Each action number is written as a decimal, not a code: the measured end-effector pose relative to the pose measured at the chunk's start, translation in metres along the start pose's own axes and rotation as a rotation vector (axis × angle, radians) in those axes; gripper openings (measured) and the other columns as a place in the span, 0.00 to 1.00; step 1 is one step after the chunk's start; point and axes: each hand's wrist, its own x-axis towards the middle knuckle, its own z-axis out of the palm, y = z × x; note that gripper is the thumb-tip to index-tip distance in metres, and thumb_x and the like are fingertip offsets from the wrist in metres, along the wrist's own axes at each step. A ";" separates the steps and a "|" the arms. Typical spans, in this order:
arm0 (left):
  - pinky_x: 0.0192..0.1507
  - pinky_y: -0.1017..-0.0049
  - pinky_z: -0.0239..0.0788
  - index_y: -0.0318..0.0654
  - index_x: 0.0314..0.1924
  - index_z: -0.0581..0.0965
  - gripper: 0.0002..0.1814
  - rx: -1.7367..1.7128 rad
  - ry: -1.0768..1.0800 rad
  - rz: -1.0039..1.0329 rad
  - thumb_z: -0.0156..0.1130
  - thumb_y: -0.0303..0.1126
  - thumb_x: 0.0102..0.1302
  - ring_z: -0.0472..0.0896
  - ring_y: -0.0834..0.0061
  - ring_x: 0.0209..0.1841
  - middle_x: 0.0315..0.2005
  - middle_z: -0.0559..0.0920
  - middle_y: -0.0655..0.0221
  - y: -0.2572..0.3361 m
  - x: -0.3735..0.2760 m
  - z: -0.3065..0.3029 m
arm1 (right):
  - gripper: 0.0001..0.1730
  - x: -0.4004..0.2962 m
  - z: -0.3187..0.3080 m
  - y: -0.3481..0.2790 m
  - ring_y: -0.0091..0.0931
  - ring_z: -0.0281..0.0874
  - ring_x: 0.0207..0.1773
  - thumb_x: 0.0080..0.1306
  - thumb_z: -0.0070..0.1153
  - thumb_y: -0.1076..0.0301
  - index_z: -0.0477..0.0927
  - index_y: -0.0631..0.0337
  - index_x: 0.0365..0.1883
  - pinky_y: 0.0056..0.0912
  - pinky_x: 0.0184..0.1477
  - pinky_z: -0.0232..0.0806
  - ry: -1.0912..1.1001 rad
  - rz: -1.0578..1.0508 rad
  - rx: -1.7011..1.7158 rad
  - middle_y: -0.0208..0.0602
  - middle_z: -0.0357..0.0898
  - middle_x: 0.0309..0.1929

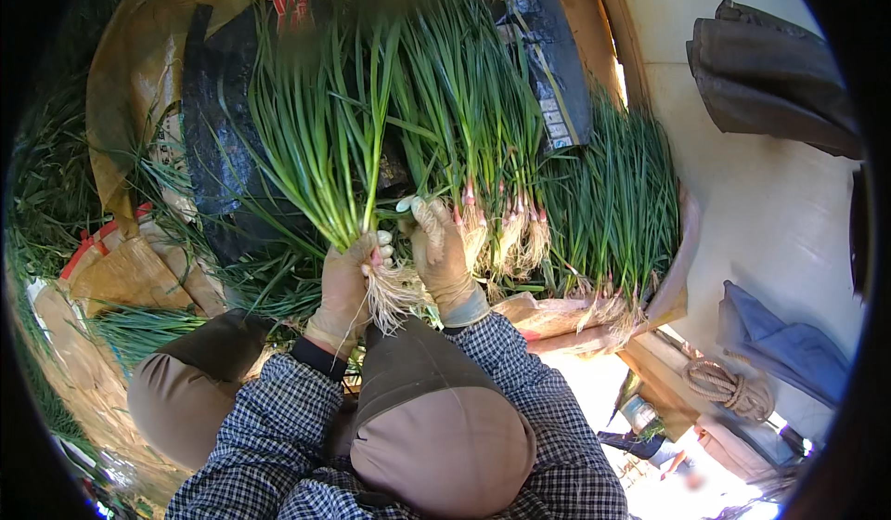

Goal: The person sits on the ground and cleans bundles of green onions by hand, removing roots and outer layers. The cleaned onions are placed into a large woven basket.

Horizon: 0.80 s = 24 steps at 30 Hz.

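My left hand point(348, 276), in a thin translucent glove, is closed around the lower stems of a bunch of green garlic plants point(324, 151). Their pinkish bases and pale stringy roots hang out beside my fingers, and the long leaves point away from me. My right hand point(438, 248), gloved too, is just right of the bunch with its fingers curled; whether it pinches a leaf or stem there cannot be told. Close to its right side lie several more rooted plants point(511, 227), their roots towards me, partly on dark printed plastic sacking point(557, 81).
Upright plants point(612, 193) fill a sack-lined holder at the right. Loose leaves point(56, 193) are heaped at the far left. My knees point(445, 443) are below my hands. Coiled rope point(727, 388), blue cloth point(779, 339) and a dark cover point(773, 78) are on the right.
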 end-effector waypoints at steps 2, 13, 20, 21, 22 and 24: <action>0.26 0.79 0.73 0.31 0.38 0.77 0.08 0.047 -0.059 -0.040 0.55 0.30 0.68 0.78 0.78 0.23 0.22 0.79 0.69 -0.006 0.002 -0.007 | 0.16 -0.009 0.016 -0.028 0.25 0.63 0.28 0.73 0.46 0.52 0.70 0.55 0.35 0.23 0.30 0.59 -0.147 0.252 0.398 0.31 0.68 0.36; 0.32 0.78 0.70 0.30 0.54 0.71 0.23 -0.068 -0.352 0.129 0.64 0.34 0.63 0.76 0.79 0.29 0.32 0.79 0.66 0.048 -0.032 0.027 | 0.17 -0.008 -0.012 0.012 0.27 0.72 0.56 0.71 0.49 0.60 0.76 0.62 0.52 0.30 0.59 0.64 -0.550 0.404 -0.335 0.37 0.77 0.52; 0.35 0.82 0.73 0.29 0.63 0.66 0.31 -0.109 -0.335 -0.136 0.65 0.27 0.60 0.77 0.79 0.33 0.32 0.78 0.71 0.029 -0.004 -0.005 | 0.23 -0.002 -0.018 -0.030 0.35 0.81 0.32 0.68 0.52 0.48 0.77 0.63 0.37 0.37 0.38 0.74 -0.058 0.224 -1.579 0.46 0.81 0.27; 0.36 0.79 0.75 0.28 0.60 0.70 0.28 -0.162 -0.340 -0.234 0.65 0.28 0.60 0.78 0.79 0.32 0.30 0.79 0.70 0.025 0.001 -0.007 | 0.23 0.006 -0.028 -0.023 0.35 0.80 0.28 0.67 0.54 0.47 0.76 0.62 0.37 0.39 0.35 0.73 -0.010 0.310 -1.751 0.45 0.80 0.25; 0.35 0.80 0.74 0.28 0.58 0.71 0.26 -0.087 -0.307 -0.221 0.65 0.27 0.60 0.78 0.79 0.32 0.30 0.79 0.69 0.018 0.002 -0.004 | 0.22 0.011 -0.051 -0.005 0.33 0.80 0.27 0.68 0.52 0.48 0.76 0.62 0.36 0.40 0.33 0.73 -0.088 0.191 -1.856 0.45 0.79 0.25; 0.33 0.81 0.73 0.27 0.53 0.74 0.21 -0.032 -0.197 -0.190 0.65 0.24 0.59 0.78 0.79 0.30 0.29 0.80 0.68 0.010 0.002 0.002 | 0.18 0.011 -0.061 0.004 0.32 0.78 0.25 0.70 0.50 0.52 0.76 0.59 0.39 0.40 0.29 0.72 -0.090 0.031 -1.709 0.41 0.77 0.22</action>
